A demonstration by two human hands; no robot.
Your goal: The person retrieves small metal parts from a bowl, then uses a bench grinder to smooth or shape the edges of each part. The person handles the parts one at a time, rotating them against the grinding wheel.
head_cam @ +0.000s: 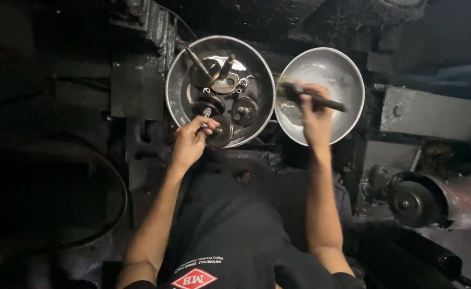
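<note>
My left hand grips a dark gear on a short shaft at the near rim of a round metal basin. Several more gears and shafts lie in that basin in a thin film of liquid. My right hand holds a dark-handled brush over a second, shallower metal bowl on the right. The bristle end points left, toward the first basin. The second bowl holds only a little liquid.
Dark, greasy machine parts and metal blocks surround both bowls. A grinder-like wheel with a metal housing sits at the lower right. A large dark curved rim lies on the left. My dark shirt fills the lower middle.
</note>
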